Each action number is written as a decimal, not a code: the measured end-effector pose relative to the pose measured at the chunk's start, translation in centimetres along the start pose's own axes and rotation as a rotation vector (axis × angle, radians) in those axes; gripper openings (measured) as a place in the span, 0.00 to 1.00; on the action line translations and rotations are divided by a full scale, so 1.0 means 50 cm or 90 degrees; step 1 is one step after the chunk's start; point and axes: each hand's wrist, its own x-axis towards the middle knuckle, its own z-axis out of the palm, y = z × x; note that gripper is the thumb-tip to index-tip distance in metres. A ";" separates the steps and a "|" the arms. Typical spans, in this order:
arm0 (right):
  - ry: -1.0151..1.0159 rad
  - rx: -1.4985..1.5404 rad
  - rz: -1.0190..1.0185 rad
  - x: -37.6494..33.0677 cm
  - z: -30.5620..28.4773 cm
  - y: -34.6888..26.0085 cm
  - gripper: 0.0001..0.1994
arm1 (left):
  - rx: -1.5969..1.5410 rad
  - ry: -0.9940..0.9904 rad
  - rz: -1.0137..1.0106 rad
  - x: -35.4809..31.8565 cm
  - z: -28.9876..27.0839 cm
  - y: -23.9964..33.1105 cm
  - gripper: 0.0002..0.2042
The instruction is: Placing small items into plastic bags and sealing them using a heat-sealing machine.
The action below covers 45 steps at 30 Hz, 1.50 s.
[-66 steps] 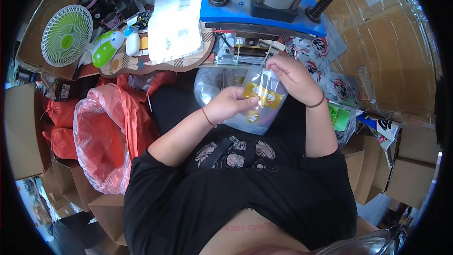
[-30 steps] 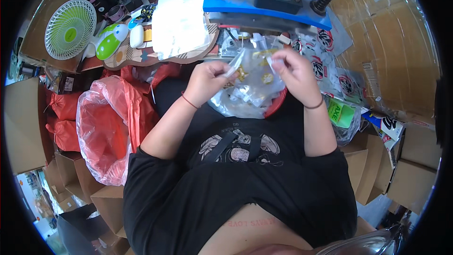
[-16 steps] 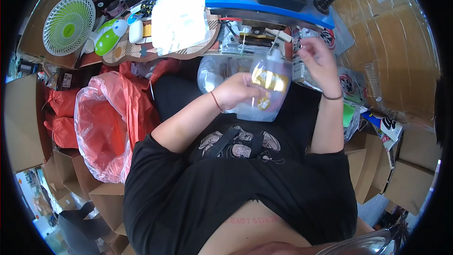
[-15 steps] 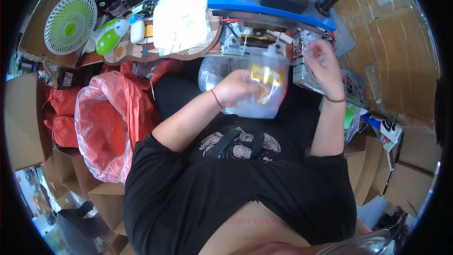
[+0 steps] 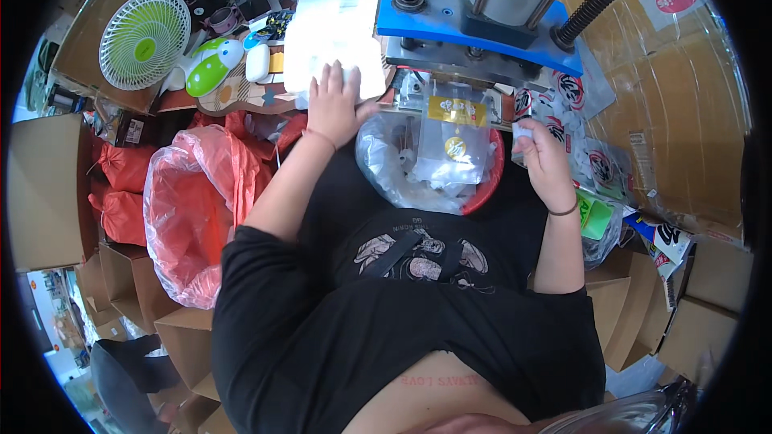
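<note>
My left hand (image 5: 334, 108) is open, its spread fingers lying on a stack of clear flat plastic bags (image 5: 334, 28) at the back. In front of the press, a clear plastic pouch (image 5: 456, 141) with a gold printed band hangs unheld, its top edge at the machine. Under it sits a red-rimmed bin (image 5: 495, 169) lined with clear plastic, partly covered by the pouch. To the right of the pouch, my right hand (image 5: 545, 162) is closed in a pinch on a small white piece (image 5: 524, 134), whose kind I cannot make out.
The blue press (image 5: 438, 12), with springs and a metal cylinder, stands over the work spot. Printed plastic bags (image 5: 599, 161) lie at the right by a cardboard wall (image 5: 675, 104). At left are a green-white fan (image 5: 145, 48) and a red-lined bag (image 5: 185, 217).
My left hand has let go of the pouch and moved left onto the bag stack. The pouch now hangs at the press. My right hand has come back toward me, its fingers closed.
</note>
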 end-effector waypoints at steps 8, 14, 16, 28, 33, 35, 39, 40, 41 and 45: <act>-0.004 -0.019 -0.135 0.029 0.075 -0.036 0.09 | -0.077 -0.134 0.064 -0.056 -0.009 -0.043 0.13; 0.044 0.071 -0.167 0.073 0.087 -0.093 0.08 | -0.001 -0.310 0.065 -0.108 0.042 0.068 0.10; 0.090 0.115 -0.111 0.076 0.079 -0.090 0.08 | -0.108 -0.351 0.015 -0.126 0.074 0.060 0.10; -0.071 -0.134 -0.113 0.040 -0.007 -0.038 0.11 | -0.459 -0.595 -0.256 -0.186 0.154 0.094 0.13; 0.043 0.004 -0.105 0.033 0.011 -0.036 0.12 | -0.393 -0.558 -0.181 -0.178 0.180 0.065 0.13; 0.009 -0.015 -0.092 0.040 0.010 -0.043 0.13 | -0.391 -0.550 -0.168 -0.178 0.181 0.065 0.13; -0.158 -0.125 -0.157 0.049 -0.032 -0.032 0.12 | -0.474 -0.568 -0.253 -0.181 0.173 0.075 0.12; -0.159 -0.124 -0.156 0.046 -0.032 -0.029 0.12 | -0.474 -0.593 -0.275 -0.181 0.169 0.091 0.11; -0.147 -0.074 -0.137 0.043 -0.031 -0.028 0.12 | -0.474 -0.617 -0.296 -0.181 0.166 0.107 0.11; -0.029 -0.146 -0.099 0.047 -0.056 0.051 0.15 | -0.517 -0.607 -0.290 -0.175 0.173 0.090 0.11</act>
